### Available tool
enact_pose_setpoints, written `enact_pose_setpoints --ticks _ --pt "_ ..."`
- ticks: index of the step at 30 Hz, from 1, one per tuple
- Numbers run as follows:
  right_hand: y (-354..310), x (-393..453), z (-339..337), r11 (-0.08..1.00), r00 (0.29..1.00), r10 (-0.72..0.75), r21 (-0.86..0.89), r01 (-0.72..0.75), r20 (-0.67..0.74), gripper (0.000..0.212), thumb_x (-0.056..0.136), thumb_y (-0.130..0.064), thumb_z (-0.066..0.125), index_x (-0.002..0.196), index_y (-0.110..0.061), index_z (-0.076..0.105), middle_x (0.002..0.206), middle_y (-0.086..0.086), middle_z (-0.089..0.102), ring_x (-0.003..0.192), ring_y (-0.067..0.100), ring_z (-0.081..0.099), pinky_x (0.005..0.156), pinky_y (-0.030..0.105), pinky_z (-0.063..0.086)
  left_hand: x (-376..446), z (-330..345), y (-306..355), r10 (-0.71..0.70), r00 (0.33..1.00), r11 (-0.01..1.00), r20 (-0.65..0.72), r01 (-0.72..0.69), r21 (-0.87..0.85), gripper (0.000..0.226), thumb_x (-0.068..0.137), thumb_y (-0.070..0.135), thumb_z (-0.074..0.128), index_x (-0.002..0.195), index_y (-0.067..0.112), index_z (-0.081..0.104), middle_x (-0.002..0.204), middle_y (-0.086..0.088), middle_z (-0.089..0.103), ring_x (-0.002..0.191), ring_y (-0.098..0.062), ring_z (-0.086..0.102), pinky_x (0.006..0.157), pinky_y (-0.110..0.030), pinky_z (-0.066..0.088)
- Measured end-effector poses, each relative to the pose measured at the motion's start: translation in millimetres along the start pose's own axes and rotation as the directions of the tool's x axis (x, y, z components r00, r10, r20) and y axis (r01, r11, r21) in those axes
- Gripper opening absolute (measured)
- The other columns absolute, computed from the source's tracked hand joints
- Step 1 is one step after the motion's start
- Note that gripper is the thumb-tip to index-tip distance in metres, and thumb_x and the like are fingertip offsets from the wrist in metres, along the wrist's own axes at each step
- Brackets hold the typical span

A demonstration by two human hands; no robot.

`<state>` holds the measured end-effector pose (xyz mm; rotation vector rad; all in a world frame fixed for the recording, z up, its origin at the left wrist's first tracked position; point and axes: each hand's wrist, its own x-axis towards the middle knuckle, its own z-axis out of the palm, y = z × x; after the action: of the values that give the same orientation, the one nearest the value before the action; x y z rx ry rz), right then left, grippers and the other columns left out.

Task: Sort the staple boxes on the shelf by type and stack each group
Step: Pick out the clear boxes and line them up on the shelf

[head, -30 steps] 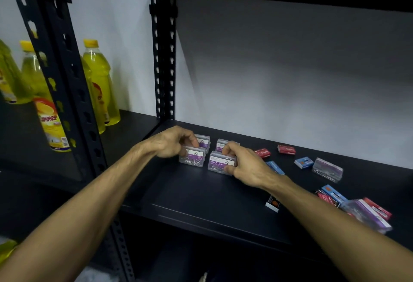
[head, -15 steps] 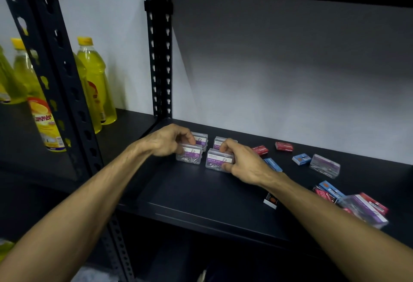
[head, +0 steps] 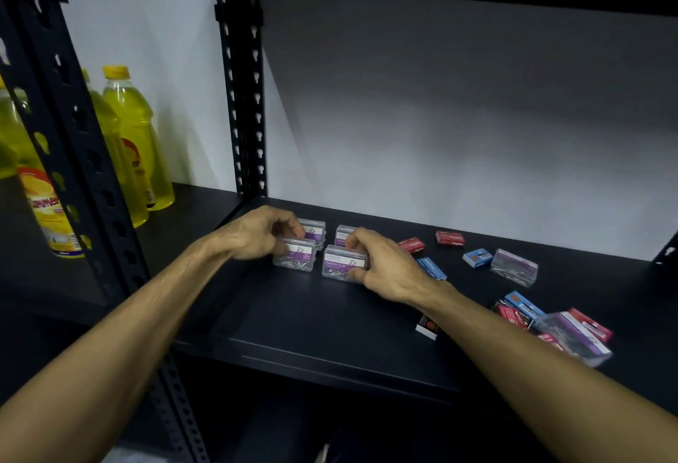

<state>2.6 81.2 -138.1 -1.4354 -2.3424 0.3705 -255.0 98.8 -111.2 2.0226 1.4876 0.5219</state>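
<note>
Head view, the only one supplied. The shelf (head: 293, 319) carries a cluster of four clear paper clip boxes toward its left rear corner, arranged two by two. The left hand (head: 253, 235) rests over the front-left clear box (head: 293, 260), fingers (head: 290, 229) curled and closed on its upper edge; the rear-left clear box (head: 313, 228) sits just behind it. The right hand (head: 385, 268) holds the front-right clear box (head: 339, 264), thumb low on the near face and fingers narrowed over the top edge; the rear-right clear box (head: 343, 234) is partly hidden behind that hand. Judgement: both grips appear meant to square these like boxes against one another so the group is aligned before stacking; none of the four is stacked yet. Unsorted stock lies to the right of this cluster: two red boxes (head: 449, 238) near the back wall, a blue box (head: 477, 258), another blue box (head: 433, 269) just beside the right wrist, and one more clear box (head: 513, 267) well apart. Further right, a mixed heap (head: 550, 323) of red, blue and clear boxes lies overlapping near the front edge. A small dark box (head: 425, 327) is partly covered by the right forearm. Yellow bottles (head: 135, 139) stand in the bay left of the cluster, beyond the upright post (head: 242, 95), clear of the work. Nothing obstructs the cluster itself; the right forearm crosses above loose boxes and could brush them.
</note>
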Motion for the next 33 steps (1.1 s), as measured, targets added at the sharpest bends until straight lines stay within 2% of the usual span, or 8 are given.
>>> enact_pose_setpoints --ticks 4,8,10,13,19,27,30,33 --pt "2.5 -5.4 -7.7 1.000 1.000 -0.011 -0.009 0.011 -0.029 0.048 0.087 -0.032 0.071 0.128 -0.025 0.048 0.122 -0.004 0.054 0.092 0.007 0.051 0.083 0.033 0.049 -1.1 1.0 4.0 -0.004 0.995 0.999 -0.097 0.000 -0.032 0.025 0.086 0.008 0.071 0.106 0.023 0.067 0.104 0.002 0.067 0.095 -0.010 0.064 0.070 -0.014 0.046" --pt "10.7 -15.7 -21.0 0.999 0.999 -0.003 0.034 0.004 -0.046 0.044 0.090 -0.033 0.067 0.129 -0.025 0.049 0.123 -0.006 0.054 0.097 0.006 0.052 0.086 0.032 0.049 1.3 4.8 16.3 0.012 0.966 0.997 -0.259 -0.031 -0.069 0.020 0.088 0.015 0.070 0.105 0.024 0.068 0.099 0.003 0.069 0.095 -0.012 0.065 0.078 -0.024 0.051" --pt "17.8 -22.1 -28.9 0.999 0.998 0.005 0.045 -0.003 -0.060 0.038 0.090 -0.032 0.066 0.125 -0.026 0.052 0.120 -0.008 0.056 0.098 0.005 0.053 0.084 0.030 0.048 5.5 8.2 28.9 0.032 0.954 0.994 -0.297 -0.062 -0.090 0.018 0.088 0.017 0.070 0.104 0.025 0.067 0.096 0.003 0.070 0.092 -0.014 0.067 0.084 -0.030 0.053" --pt "32.4 -34.9 -43.1 0.998 0.996 0.032 0.047 -0.029 -0.077 0.032 0.089 -0.032 0.065 0.119 -0.027 0.055 0.112 -0.010 0.059 0.091 0.007 0.056 0.082 0.033 0.050 15.7 17.1 54.4 0.089 0.948 0.984 -0.304 -0.131 -0.121 0.016 0.087 0.017 0.070 0.101 0.027 0.069 0.091 0.002 0.072 0.090 -0.015 0.069 0.086 -0.031 0.055" --pt "76.5 -75.4 -80.0 0.990 0.985 0.135 0.062 -0.129 -0.108 0.026 0.088 -0.031 0.066 0.113 -0.028 0.060 0.099 -0.012 0.059 0.083 0.006 0.057 0.080 0.035 0.052 48.9 62.8 121.6 0.185 0.958 0.966 -0.219 -0.218 -0.137 0.017 0.086 0.014 0.070 0.096 0.027 0.070 0.089 -0.002 0.073 0.089 -0.019 0.069 0.086 -0.036 0.056" --pt "145.4 -161.9 -131.6 0.956 0.943 0.293 0.037 -0.291 -0.159 0.019 0.090 -0.035 0.064 0.107 -0.028 0.061 0.101 -0.012 0.062 0.089 0.006 0.060 0.080 0.034 0.053 96.6 158.6 217.2 0.301 0.952 0.933 -0.052 -0.306 -0.192 0.019 0.079 0.014 0.073 0.094 0.024 0.070 0.092 -0.009 0.073 0.093 -0.026 0.070 0.092 -0.045 0.055" --pt "164.6 -193.2 -141.4 0.936 0.923 0.346 -0.002 -0.351 -0.169 0.018 0.089 -0.038 0.064 0.103 -0.028 0.061 0.095 -0.012 0.062 0.084 0.006 0.060 0.078 0.037 0.054 114.1 194.4 242.5 0.323 0.946 0.937 0.016 -0.318 -0.142 0.024 0.086 0.007 0.070 0.106 0.020 0.069 0.104 -0.006 0.071 0.101 -0.024 0.067 0.092 -0.040 0.055" --pt "171.3 -216.1 -144.6 0.915 0.913 0.386 -0.069 -0.397 -0.130 0.029 0.086 -0.054 0.063 0.101 -0.029 0.061 0.091 -0.013 0.060 0.082 0.007 0.059 0.072 0.032 0.050 126.5 223.6 257.9 0.318 0.942 0.948 0.110 -0.316 -0.037 0.041 0.087 0.013 0.071 0.127 0.021 0.062 0.131 -0.001 0.061 0.120 -0.017 0.056 0.105 -0.036 0.045"
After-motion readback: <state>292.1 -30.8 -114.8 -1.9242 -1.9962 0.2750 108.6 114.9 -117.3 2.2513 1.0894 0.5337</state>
